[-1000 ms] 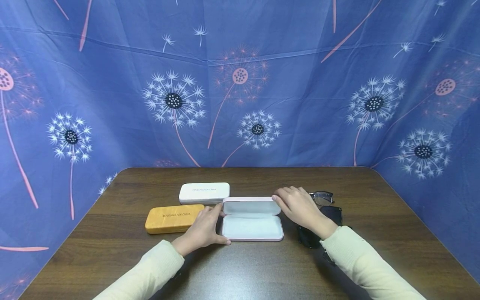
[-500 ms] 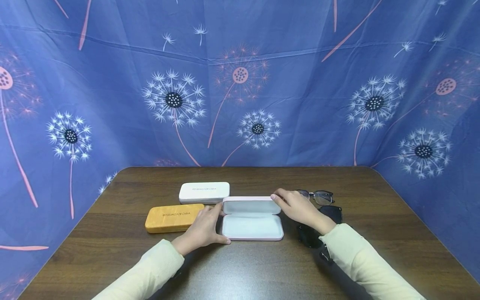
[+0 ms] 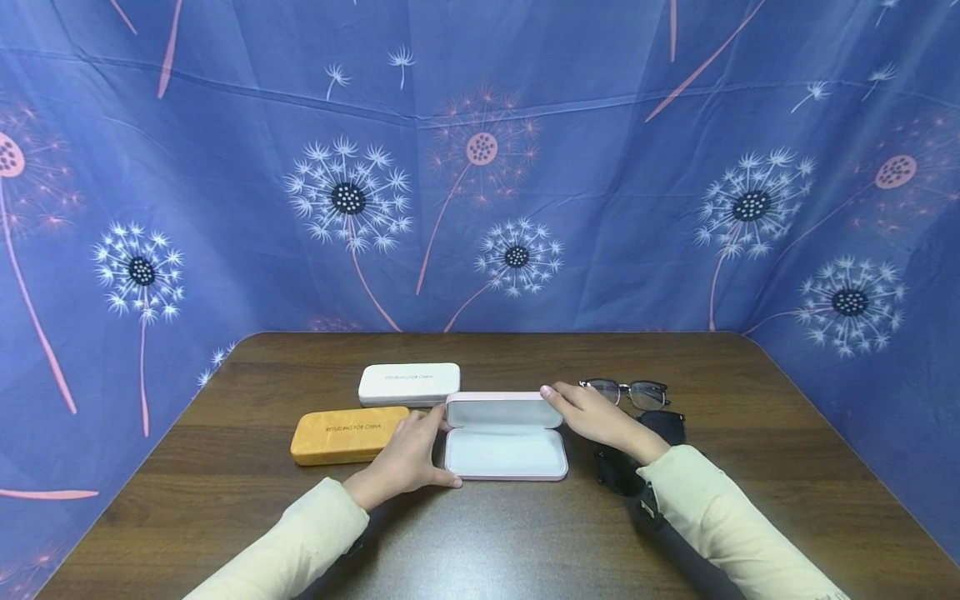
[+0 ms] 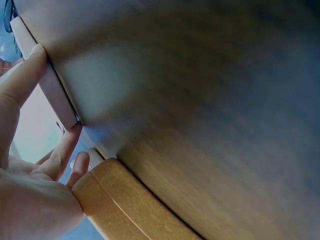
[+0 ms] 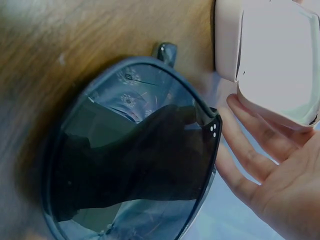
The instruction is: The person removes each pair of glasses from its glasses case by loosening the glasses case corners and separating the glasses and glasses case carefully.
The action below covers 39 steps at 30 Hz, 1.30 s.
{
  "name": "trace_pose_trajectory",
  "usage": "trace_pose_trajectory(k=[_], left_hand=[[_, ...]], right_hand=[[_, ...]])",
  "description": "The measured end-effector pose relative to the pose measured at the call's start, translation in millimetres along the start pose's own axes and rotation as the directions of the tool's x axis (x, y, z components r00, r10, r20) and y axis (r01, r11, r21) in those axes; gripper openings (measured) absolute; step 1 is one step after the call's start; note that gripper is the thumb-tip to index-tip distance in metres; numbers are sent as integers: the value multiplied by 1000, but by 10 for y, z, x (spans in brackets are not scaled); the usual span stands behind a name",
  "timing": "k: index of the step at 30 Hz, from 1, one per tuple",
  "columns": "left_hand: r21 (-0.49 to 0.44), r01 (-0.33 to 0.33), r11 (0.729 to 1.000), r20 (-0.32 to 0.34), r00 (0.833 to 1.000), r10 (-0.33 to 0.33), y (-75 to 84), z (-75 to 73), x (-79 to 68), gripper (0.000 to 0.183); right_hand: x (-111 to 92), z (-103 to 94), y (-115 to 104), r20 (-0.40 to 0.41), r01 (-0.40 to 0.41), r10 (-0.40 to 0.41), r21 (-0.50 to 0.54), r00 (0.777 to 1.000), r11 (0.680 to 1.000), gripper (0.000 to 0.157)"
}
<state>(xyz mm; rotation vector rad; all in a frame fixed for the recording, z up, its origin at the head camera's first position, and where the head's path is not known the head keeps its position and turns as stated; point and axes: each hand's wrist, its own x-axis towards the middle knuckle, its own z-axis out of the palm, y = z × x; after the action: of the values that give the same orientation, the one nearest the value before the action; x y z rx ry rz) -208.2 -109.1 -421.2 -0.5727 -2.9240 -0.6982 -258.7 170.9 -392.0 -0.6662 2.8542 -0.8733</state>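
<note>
A pale pink glasses case (image 3: 506,454) lies opened on the table with its lid (image 3: 504,412) tilted up and back; its light lining shows nothing inside. My left hand (image 3: 405,457) grips the case's left end, the thumb at the front corner and the fingers toward the back. At the lid's right corner, my right hand (image 3: 600,417) holds the edge. In the right wrist view, the fingers (image 5: 250,160) reach behind the lid. The left wrist view shows the left thumb (image 4: 27,75) against the case's front side.
Left of the case lie a yellow glasses case (image 3: 348,436) and a white glasses case (image 3: 408,385), both closed. Around the right forearm are clear eyeglasses (image 3: 647,395), dark sunglasses (image 3: 666,427) and another dark pair (image 3: 618,473). A blue dandelion-print cloth (image 3: 600,167) hangs behind the table (image 3: 750,433).
My right hand has shifted slightly left and down at the lid's corner, uncovering more of the clear eyeglasses. The left hand and the case stay where they were.
</note>
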Motion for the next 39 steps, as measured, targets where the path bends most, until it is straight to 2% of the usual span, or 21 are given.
trace_pose_trajectory(k=[8,15,25,39], left_hand=[[-1,4,1000,10,1000,-4,3,-10,-1,100],[-4,-3,1000,1,1000,3,-7,0,9,100],[-4,0,1000,5,1000,0,-13,1,14,102],[-3,8,1000,9,1000,-8,-18,0,14,104]], right_hand=[[32,-14,29,80,-54,45,113,996,992,59],[57,-53,39,146,-75,49,176,988,982,55],[90,-103,47,257,-171,103,257,961,951,60],[44,-144,91,311,-213,98,359,945,909,63]])
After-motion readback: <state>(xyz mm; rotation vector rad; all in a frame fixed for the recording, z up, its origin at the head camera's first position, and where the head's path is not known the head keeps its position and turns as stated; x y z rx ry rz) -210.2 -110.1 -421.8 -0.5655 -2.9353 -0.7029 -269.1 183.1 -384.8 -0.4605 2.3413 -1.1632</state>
